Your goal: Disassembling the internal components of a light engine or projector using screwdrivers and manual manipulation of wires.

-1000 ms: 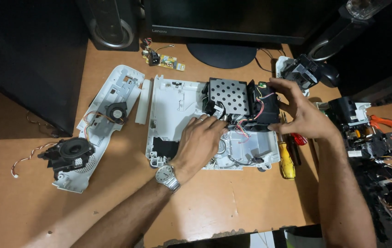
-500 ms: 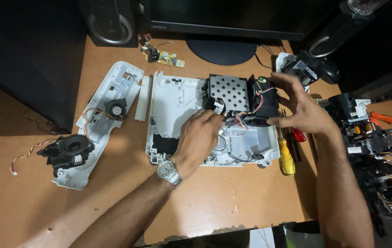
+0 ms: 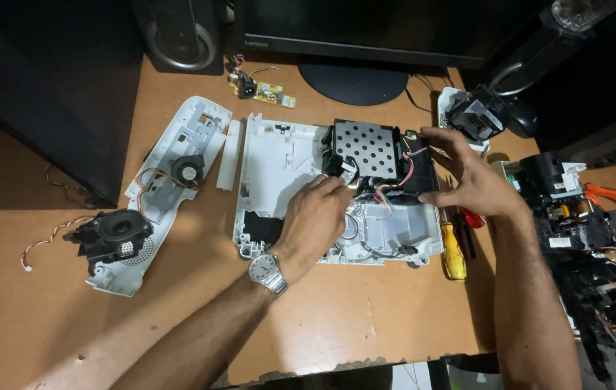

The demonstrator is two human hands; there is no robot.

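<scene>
Far left on the wooden tabletop (image 3: 70, 310): black speaker module (image 3: 109, 235) w/ red-white wire, sitting on a white cover panel (image 3: 171, 188) that carries a small fan (image 3: 186, 170). Next over, a slim white strip (image 3: 228, 155), then the open white casing (image 3: 279, 155), flat, centre of tabletop, in front of the monitor stand (image 3: 355, 83). Left hand (image 3: 315, 220), wristwatch on, rests in the casing, fingers curled, fingertips pinching at a small white connector (image 3: 347, 173) by the perforated metal block (image 3: 373, 148); whether it truly grips it, can't tell. Right hand (image 3: 470, 180) is on the block's right side, fingers spread and half open, touching the black edge, nothing clasped. Beside it a yellow screwdriver (image 3: 453, 249) and red-handled one (image 3: 472, 217). Far right: black dismantled parts (image 3: 589, 238), orange pliers (image 3: 604, 193).
</scene>
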